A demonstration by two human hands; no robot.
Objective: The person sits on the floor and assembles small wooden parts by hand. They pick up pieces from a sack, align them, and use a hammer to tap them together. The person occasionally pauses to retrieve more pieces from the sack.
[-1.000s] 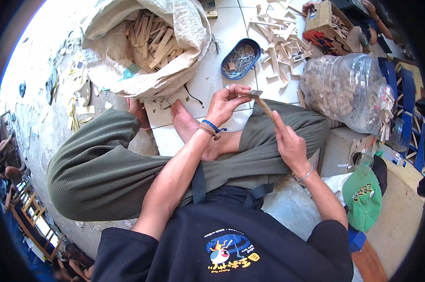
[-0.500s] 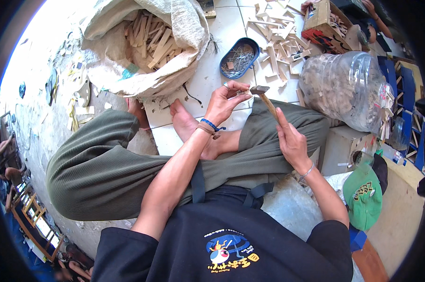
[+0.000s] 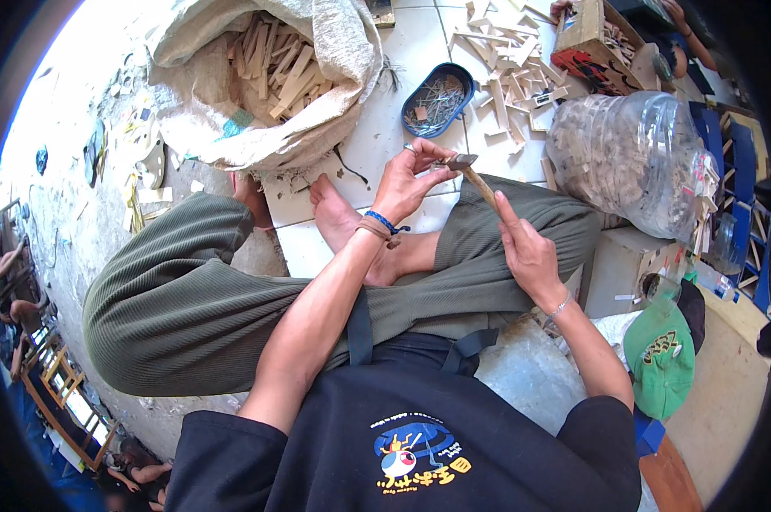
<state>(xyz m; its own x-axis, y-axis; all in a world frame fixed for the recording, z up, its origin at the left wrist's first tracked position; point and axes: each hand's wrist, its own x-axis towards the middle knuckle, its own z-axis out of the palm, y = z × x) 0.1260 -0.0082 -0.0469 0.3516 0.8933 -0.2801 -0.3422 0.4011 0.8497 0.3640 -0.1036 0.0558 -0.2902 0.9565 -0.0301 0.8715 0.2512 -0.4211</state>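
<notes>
My right hand (image 3: 532,263) grips the wooden handle of a hammer (image 3: 483,188), with the forefinger stretched along it. The hammer's dark metal head lies right at the fingertips of my left hand (image 3: 407,183). The thumb and fingers of that hand are pinched together around something small, which the fingers and hammer head hide; I cannot make it out. Just beyond my left hand stands a dark blue oval tub (image 3: 437,101) of loose nails, with a small wood piece among them. Both hands are above my crossed legs.
A whitish sack (image 3: 356,77) holding wood strips stands at the far left. Loose wood pieces (image 3: 509,85) lie on the tiles at the far right, near a wooden box (image 3: 594,47). A big clear plastic container (image 3: 628,162) of wood bits and a green cap (image 3: 658,354) are on the right.
The hammer head has shifted slightly left, closer against my left fingertips, and its tilt has changed a little. My left hand keeps its pinch in nearly the same place.
</notes>
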